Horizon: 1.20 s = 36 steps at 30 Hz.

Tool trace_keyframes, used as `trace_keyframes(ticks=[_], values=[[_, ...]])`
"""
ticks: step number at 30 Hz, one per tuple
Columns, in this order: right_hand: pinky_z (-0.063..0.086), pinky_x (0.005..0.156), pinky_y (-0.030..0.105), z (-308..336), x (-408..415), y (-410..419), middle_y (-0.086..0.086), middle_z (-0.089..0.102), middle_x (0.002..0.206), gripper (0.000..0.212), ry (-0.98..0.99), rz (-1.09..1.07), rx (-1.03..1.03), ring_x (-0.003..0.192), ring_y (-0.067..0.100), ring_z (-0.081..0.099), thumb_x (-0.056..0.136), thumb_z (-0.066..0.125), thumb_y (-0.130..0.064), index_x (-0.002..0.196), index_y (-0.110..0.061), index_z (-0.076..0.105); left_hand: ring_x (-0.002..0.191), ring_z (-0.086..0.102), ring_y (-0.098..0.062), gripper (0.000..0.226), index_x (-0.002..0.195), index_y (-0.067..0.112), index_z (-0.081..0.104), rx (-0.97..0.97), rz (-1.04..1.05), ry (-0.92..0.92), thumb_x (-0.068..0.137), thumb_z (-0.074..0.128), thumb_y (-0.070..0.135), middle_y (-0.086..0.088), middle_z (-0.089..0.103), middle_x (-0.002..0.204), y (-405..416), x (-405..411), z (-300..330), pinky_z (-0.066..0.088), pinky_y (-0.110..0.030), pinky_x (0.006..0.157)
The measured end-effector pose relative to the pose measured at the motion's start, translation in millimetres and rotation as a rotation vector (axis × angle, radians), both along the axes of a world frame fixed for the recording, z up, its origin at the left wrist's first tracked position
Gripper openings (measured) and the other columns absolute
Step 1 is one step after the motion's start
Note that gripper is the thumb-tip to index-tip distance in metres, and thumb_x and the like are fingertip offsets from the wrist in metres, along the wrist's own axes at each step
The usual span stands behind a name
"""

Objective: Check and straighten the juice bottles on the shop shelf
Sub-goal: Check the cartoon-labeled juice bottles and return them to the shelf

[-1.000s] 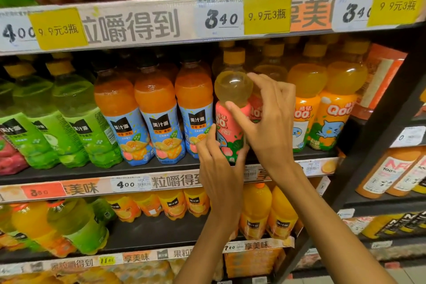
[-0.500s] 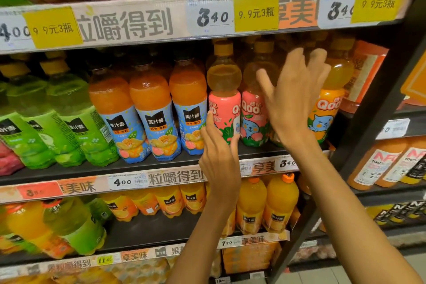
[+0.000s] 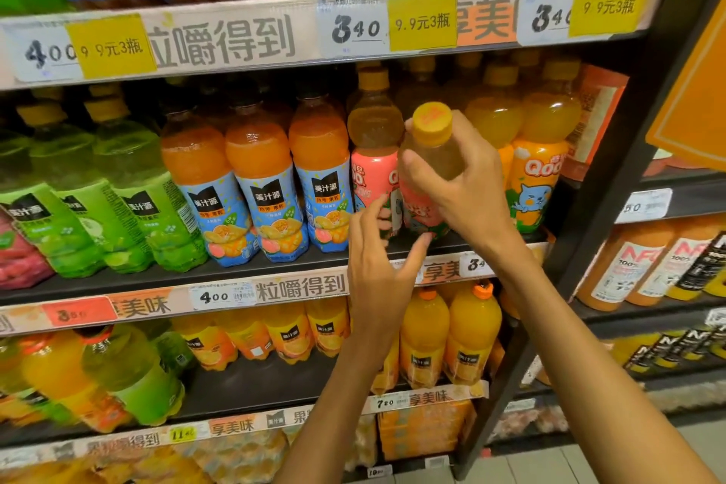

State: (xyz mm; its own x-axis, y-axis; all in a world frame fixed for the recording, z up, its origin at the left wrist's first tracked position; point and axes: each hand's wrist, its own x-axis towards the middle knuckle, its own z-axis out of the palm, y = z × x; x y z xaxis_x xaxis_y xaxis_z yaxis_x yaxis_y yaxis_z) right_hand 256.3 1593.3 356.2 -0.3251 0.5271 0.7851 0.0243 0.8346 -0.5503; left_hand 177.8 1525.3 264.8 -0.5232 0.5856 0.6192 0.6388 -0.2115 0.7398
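One pink-labelled bottle (image 3: pixel 426 185) tilted, right hand (image 3: pixel 467 189) gripping

The upper shelf edge strip (image 3: pixel 220 39) reads "嚼得到", with white price tags "400" (image 3: pixel 43 51) and "340" (image 3: pixel 355 27) and yellow stickers "9.9元3瓶" (image 3: pixel 422 22). The blue-labelled orange bottles (image 3: pixel 267 193) carry "美汁源". The orange bottle at the right end (image 3: pixel 540 173) reads "Qoo". The middle shelf edge strip (image 3: pixel 300 287) shows "粒嚼得到", "享美味" and a tag "400" (image 3: pixel 214 297). The lower strip (image 3: pixel 426 399) reads "720 享美味". Bottles on the neighbouring rack (image 3: pixel 628 263) show "100%".
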Motion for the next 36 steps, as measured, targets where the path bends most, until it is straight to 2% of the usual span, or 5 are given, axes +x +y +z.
trace_keyframes(ticks=[9,17,23,27,36], values=[[0.055,0.082,0.037,24.7,21.8,-19.2,0.004,0.072,0.093,0.016,0.250,0.402,-0.617,0.091,0.021,0.067,0.084,0.059,-0.024,0.096,-0.016,0.067,0.095,0.066,-0.002,0.056,0.116,0.031,0.051,-0.099,-0.452,-0.321,0.066,0.075,0.041,0.019,0.067,0.100,-35.6,10.6,24.4,0.052,-0.015,0.073],[0.059,0.072,0.038,23.4,19.9,-25.5,0.013,0.069,0.088,0.042,0.266,0.933,-1.135,0.081,0.027,0.069,0.084,0.049,-0.041,0.089,-0.004,0.067,0.095,0.067,-0.031,0.092,0.124,0.004,0.054,-0.340,-0.824,-0.750,0.053,0.082,0.055,-0.017,0.069,0.109,-80.3,17.3,23.2,0.054,-0.042,0.082],[0.056,0.064,0.031,30.0,17.8,-31.6,0.006,0.067,0.075,0.032,0.219,0.742,-1.034,0.070,0.021,0.065,0.093,0.051,-0.038,0.083,-0.009,0.061,0.111,0.061,-0.037,0.058,0.119,0.024,0.062,-0.347,-0.750,-0.708,0.077,0.056,0.063,-0.021,0.065,0.117,-87.4,6.4,16.2,0.043,-0.059,0.099],[0.055,0.079,0.032,27.9,14.9,-38.3,0.005,0.073,0.085,0.028,0.242,0.519,-0.981,0.086,0.019,0.067,0.092,0.059,-0.036,0.084,-0.011,0.068,0.099,0.069,-0.013,0.045,0.101,0.044,0.069,-0.340,-0.636,-0.708,0.079,0.043,0.073,0.007,0.073,0.105,-85.9,4.0,17.0,0.055,-0.035,0.084],[0.056,0.066,0.033,28.7,7.6,-48.6,0.005,0.064,0.068,0.040,0.290,0.958,-1.118,0.068,0.021,0.067,0.092,0.040,-0.044,0.077,-0.009,0.054,0.072,0.069,-0.026,0.072,0.116,0.005,0.066,-0.362,-1.100,-1.183,0.090,0.035,0.064,-0.016,0.071,0.090,-100.3,7.4,16.3,0.057,-0.034,0.066]])
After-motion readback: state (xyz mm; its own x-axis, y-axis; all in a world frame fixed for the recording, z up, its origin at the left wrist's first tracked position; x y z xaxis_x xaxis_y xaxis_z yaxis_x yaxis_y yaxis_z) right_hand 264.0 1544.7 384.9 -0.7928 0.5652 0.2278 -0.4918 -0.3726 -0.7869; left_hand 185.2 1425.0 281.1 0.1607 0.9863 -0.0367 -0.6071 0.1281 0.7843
